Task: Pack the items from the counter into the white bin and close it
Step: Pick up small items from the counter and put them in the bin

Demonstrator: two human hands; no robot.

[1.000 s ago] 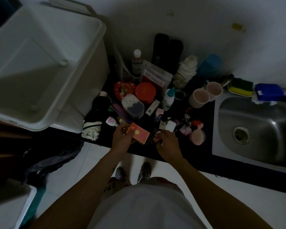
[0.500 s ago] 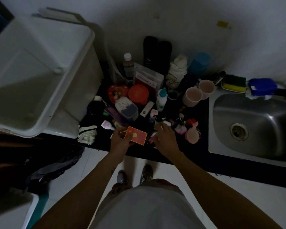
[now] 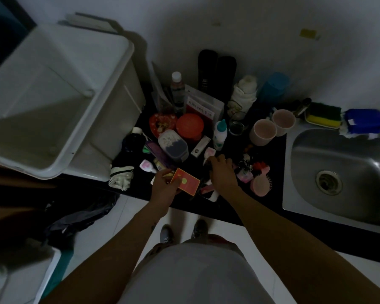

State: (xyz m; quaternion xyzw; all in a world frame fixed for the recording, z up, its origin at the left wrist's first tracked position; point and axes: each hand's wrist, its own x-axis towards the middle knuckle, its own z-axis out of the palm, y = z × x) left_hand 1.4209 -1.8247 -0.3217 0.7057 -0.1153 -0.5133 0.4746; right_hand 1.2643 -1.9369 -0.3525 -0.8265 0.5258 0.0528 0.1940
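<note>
Two bare hands work over the front edge of a dark counter crowded with small toiletries, seen from above in dim light.

The left hand grips a flat red box with a pale yellow spot on its face. The thumb lies across the box's near left corner and the fingers curl round its left end. The rest of the box juts out to the right, tilted, with its far corner close to the right wrist.

The right hand is just beside the box, back of the hand upward. Its fingers bend down into a cluster of small items. The fingertips are hidden, so it cannot be told whether they hold anything.

The white bin stands open at the left end of the counter, well apart from the box, with its rim higher than the clutter.

Behind the hands are a round red container, a clear tub with dark contents, and a white dropper bottle. A pink hairbrush lies to the right of the right hand, and two pink cups stand near a steel sink at the far right.
</note>
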